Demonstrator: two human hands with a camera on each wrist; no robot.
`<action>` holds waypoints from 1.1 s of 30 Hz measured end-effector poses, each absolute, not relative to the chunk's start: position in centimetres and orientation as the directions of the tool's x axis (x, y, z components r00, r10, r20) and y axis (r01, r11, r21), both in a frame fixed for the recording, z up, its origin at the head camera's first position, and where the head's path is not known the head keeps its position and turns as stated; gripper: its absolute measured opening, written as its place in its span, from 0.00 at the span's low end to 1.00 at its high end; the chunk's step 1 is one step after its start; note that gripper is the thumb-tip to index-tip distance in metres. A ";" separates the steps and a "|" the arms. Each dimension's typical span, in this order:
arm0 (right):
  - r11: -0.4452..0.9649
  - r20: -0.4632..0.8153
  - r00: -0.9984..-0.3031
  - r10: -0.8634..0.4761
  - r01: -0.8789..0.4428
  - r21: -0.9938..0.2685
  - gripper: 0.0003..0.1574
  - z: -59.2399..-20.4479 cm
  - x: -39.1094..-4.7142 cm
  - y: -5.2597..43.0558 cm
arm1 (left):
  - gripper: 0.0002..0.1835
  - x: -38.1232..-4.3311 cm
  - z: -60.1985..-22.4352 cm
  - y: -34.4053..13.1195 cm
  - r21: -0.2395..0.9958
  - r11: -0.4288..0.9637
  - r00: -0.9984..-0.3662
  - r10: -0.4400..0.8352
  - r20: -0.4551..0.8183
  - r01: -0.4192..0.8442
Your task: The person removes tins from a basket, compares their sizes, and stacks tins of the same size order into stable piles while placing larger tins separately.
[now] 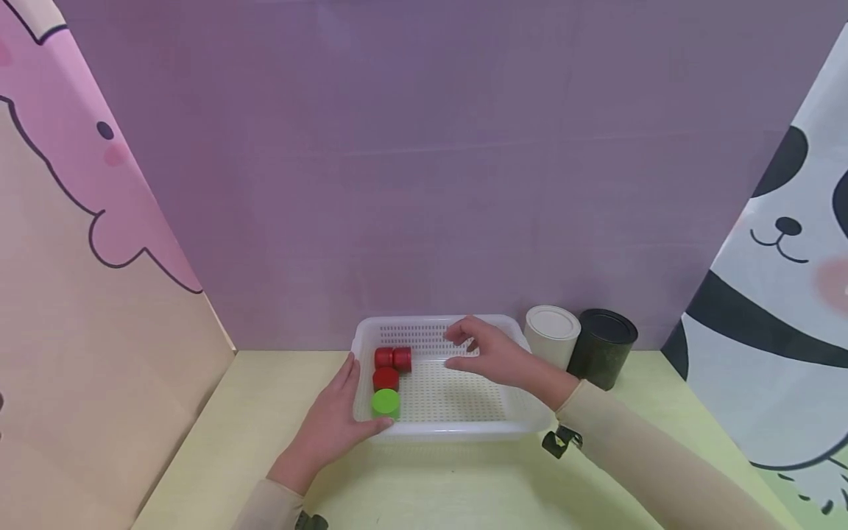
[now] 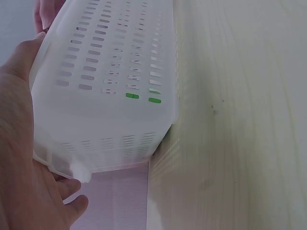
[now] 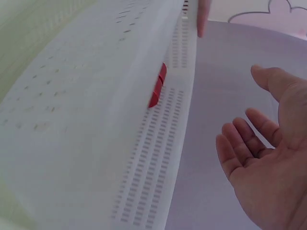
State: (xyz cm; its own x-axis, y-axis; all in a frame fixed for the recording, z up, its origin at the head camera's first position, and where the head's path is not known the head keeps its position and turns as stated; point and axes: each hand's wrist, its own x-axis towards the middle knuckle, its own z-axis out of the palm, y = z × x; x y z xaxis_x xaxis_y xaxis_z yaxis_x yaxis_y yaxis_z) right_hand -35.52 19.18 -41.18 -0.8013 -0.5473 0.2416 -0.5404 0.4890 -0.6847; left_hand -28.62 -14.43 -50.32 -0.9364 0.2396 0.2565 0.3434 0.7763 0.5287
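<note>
White perforated plastic forms the basket (image 1: 464, 428), which sits on the pale wood-grain tabletop (image 1: 424, 489) in front of the purple backdrop (image 1: 397, 184). Along its left end it contains three red cylinders (image 1: 402, 359) and one green cylinder (image 1: 385, 402), the green one nearest the front wall. The basket is judged light and moderately stiff; its thin walls may flex under pressure, and the smooth rim may slip. The small cylinders look light and rigid, and could roll or slide if the basket is tipped. The basket is best taken by the rim at both short ends; each cylinder, by its sides between thumb and fingers. The left hand (image 1: 331, 421) spans the front-left corner of the basket, thumb over the front rim and fingers bent around the outside of the left rim, a loose grip. The right hand (image 1: 489, 357) is poised above the basket's right half, palm facing left, fingers gently bent and well apart from the thumb, with nothing held. Its forearm enters from the lower right and passes over the basket's right end, beside the white canister (image 1: 553, 327) and the black canister (image 1: 601, 350).
</note>
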 end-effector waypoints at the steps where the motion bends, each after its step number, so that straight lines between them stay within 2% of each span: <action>1: 0.490 0.226 -0.797 -0.560 -0.539 -0.685 0.29 -41.1 -35.6 18.7 | 0.69 -28.6 -50.3 -14.4 0.531 0.776 -0.937 0.238 0.254 0.341; 7: 0.517 0.123 -0.768 -0.628 -0.531 -0.672 0.31 -41.1 -36.1 16.5 | 0.68 -28.8 -50.5 -14.3 0.550 0.766 -0.940 0.226 0.255 0.333; 14: 0.523 0.089 -0.735 -0.672 -0.556 -0.645 0.30 -41.7 -37.3 14.7 | 0.68 -28.8 -50.7 -14.3 0.551 0.763 -0.939 0.225 0.262 0.337; 22: 0.539 0.074 -0.726 -0.684 -0.570 -0.619 0.28 -41.5 -38.5 12.7 | 0.68 -28.9 -50.6 -14.4 0.550 0.767 -0.941 0.228 0.250 0.332; 33: 0.604 0.015 -0.748 -0.663 -0.547 -0.580 0.35 -42.4 -40.7 11.2 | 0.67 -29.0 -50.8 -14.4 0.536 0.768 -0.933 0.239 0.268 0.351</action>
